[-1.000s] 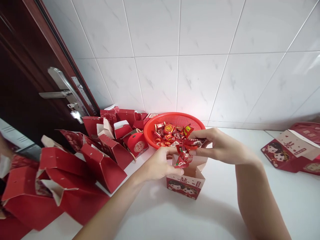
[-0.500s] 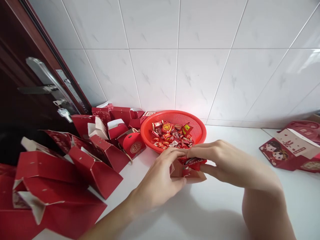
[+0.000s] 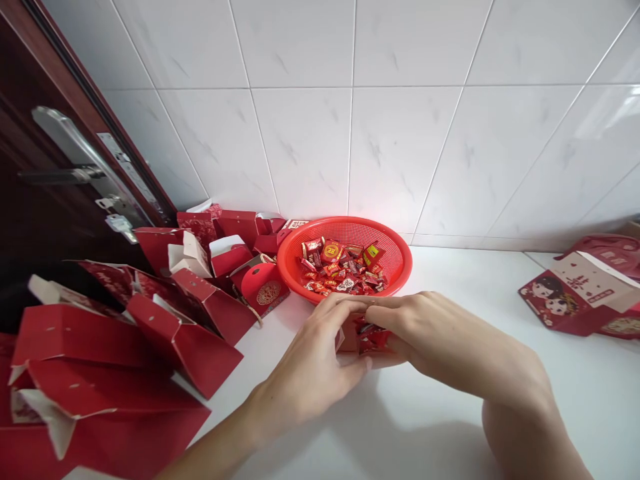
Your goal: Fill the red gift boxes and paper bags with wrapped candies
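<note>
My left hand (image 3: 310, 373) grips the left side of a small cardboard box (image 3: 349, 339), its thumb along the near side and its fingers over the far side. The box stands open at the top on the white counter. Red-wrapped candies (image 3: 371, 339) show in its opening. My right hand (image 3: 440, 340) reaches over from the right, fingers bent down around these candies at the opening; its fingertips are partly hidden. Just behind the box, a red plastic basket (image 3: 399, 257) holds many wrapped candies (image 3: 345, 267) in red, with one yellow-green.
Several red paper gift boxes (image 3: 195, 353) crowd the counter at left. More printed boxes (image 3: 583, 293) lie at right. A tiled wall (image 3: 400, 153) rises behind the white counter (image 3: 465, 267). A dark door with a metal handle (image 3: 75, 147) and keys (image 3: 119, 223) stands at far left.
My right hand has moved left and lower into the box opening, and the red candies sit deeper in it. My left hand keeps its hold. The view has shifted slightly.
</note>
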The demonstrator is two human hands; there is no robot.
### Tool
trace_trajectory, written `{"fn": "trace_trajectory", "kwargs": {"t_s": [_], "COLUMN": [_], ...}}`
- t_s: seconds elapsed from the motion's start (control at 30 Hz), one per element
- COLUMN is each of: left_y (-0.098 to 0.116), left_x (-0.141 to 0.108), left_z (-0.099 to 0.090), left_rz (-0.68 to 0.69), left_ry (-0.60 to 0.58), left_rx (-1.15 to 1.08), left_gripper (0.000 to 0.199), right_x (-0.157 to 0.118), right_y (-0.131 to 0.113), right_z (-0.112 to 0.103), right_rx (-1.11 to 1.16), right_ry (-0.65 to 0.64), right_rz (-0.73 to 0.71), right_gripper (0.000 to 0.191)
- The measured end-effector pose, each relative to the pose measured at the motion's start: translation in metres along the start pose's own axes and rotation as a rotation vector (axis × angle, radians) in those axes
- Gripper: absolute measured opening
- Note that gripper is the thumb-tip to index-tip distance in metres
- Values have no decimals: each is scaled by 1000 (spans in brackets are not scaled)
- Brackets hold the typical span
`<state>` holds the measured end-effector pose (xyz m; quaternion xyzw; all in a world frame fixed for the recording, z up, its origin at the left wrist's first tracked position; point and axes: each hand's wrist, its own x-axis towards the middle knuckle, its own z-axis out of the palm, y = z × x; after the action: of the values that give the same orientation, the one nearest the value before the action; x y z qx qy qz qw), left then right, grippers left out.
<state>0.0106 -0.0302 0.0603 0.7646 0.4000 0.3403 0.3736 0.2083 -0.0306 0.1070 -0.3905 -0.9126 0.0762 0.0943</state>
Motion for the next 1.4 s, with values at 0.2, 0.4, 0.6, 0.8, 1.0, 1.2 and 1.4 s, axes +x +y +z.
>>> {"fn": "trace_trajectory", "kwargs": {"t_s": [0.2,0.4,0.6,0.8,1.0,1.2,1.4], "left_y": [6,11,2,1,-1,4,5], "left_x": [-1,1,2,1,1,-2,-5], "left_z": [0,2,-2,-3,-2,-1,0], "left_rz": [-35,-41,13,6,-13,5,13], "left_ry": [-10,16,28,25,-1,5,12], "left_rx": [-38,-78,39,34,28,79,84], "left_gripper": [50,42,45,44,49,47,44], "right_x": [-5,-9,0,12,15,6,-8], "right_y": [2,7,8,10,4,7,5], "right_z": [-8,-8,-11,-11,-2,-7,-21], "right_rx": [58,51,107,215,234,201,230], "right_ry": [-13,9,41,-13,-89,-39,135], "right_rz": [11,10,-10,-20,-20,-56,-78], "right_gripper": [32,35,22,17,12,20,22]}}
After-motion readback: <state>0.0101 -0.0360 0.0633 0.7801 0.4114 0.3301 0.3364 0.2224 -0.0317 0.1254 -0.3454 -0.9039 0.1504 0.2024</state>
